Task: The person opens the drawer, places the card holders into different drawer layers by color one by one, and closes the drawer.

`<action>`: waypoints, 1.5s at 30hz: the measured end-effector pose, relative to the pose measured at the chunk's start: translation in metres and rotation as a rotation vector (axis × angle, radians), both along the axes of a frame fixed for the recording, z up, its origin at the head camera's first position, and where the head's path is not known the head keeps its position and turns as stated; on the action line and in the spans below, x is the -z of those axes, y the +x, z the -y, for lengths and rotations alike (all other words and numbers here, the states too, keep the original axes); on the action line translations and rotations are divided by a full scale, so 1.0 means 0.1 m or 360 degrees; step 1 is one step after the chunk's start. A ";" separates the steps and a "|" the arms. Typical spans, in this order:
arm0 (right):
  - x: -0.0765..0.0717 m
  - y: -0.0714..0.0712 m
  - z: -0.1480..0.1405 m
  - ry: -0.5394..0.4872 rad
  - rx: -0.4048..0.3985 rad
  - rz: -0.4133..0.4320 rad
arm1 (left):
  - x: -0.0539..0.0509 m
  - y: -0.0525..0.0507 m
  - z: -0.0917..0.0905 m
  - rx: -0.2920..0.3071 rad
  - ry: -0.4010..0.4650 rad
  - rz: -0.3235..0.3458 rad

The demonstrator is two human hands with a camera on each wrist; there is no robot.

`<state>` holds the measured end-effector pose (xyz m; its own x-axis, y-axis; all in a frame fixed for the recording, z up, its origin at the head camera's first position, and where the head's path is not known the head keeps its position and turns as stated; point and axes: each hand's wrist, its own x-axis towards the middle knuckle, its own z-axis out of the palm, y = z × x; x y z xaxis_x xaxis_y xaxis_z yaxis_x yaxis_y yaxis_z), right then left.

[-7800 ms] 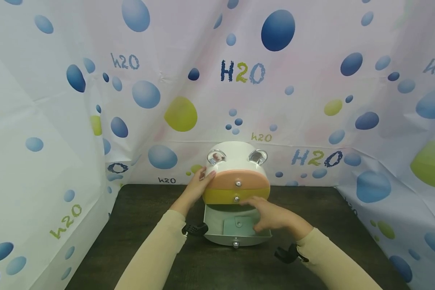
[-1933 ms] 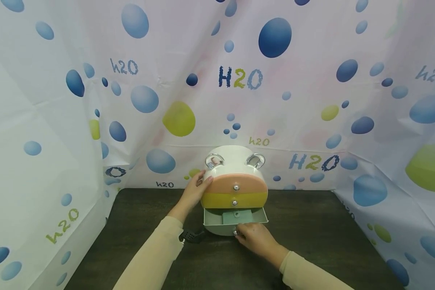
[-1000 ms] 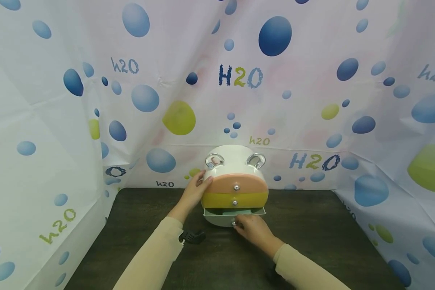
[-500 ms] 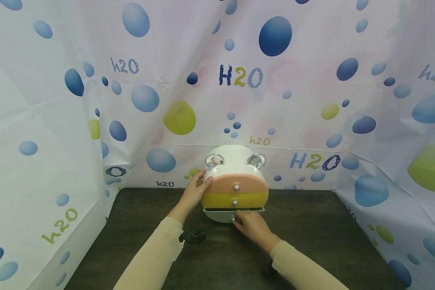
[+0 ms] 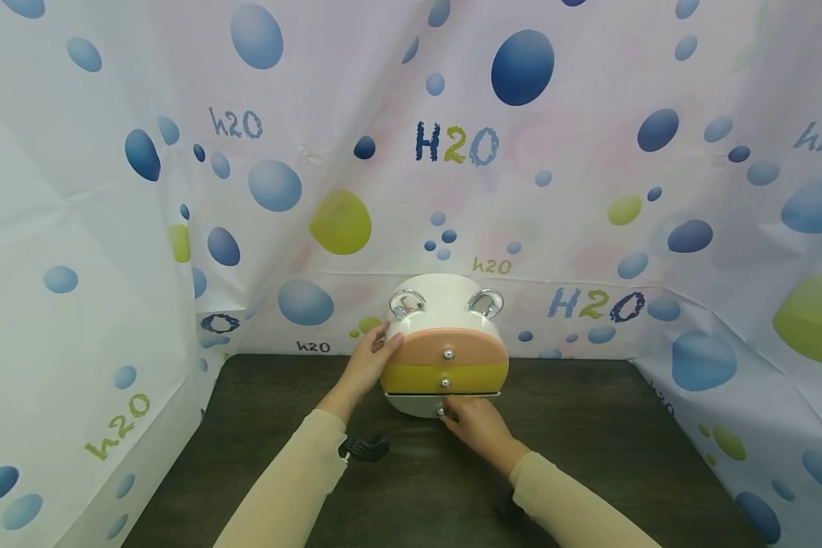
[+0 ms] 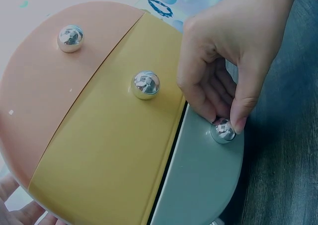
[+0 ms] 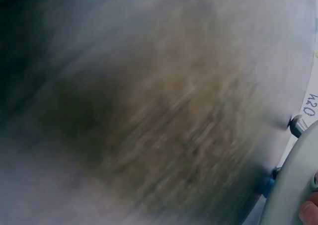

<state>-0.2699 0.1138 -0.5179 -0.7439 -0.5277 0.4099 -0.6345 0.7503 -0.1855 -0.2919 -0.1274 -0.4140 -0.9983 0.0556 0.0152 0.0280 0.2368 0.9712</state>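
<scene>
A small rounded drawer cabinet (image 5: 441,297) with a white body stands upright on the table. Its front holds an orange drawer (image 5: 421,348), a yellow drawer (image 5: 411,377) and, lowest, a pale green drawer (image 6: 196,173), each with a silver knob. My right hand (image 5: 479,428) pinches the green drawer's knob (image 6: 224,131) between thumb and fingers. Only a thin dark gap shows above that drawer, and its inside is hidden. My left hand (image 5: 364,367) rests against the cabinet's left side, thumb near the orange front's edge. In the right wrist view, a fingertip (image 7: 309,213) shows beside the green front.
The cabinet stands near the back of a dark wood-grain table (image 5: 281,487). A white cloth (image 5: 589,99) with blue and green drops hangs behind and at both sides. Silver loop handles (image 5: 486,303) stick up from the cabinet's top. Much of the right wrist view is blurred.
My right hand went from above the pulled-out green drawer to its knob, and the drawer slid back into the cabinet. A green snap-fastened pouch inside it is now hidden. My left hand stayed.
</scene>
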 end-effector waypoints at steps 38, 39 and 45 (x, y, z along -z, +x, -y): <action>0.01 -0.08 -0.02 -0.0032 -0.0009 -0.0084 | 0.10 -0.05 -0.02 -0.0046 -0.0023 -0.0018; 0.01 -0.08 -0.02 -0.0033 -0.0008 -0.0081 | 0.10 -0.05 -0.02 -0.0048 -0.0025 -0.0014; 0.01 -0.09 -0.01 -0.0047 -0.0009 -0.0063 | 0.11 -0.06 -0.01 -0.0047 -0.0010 -0.0014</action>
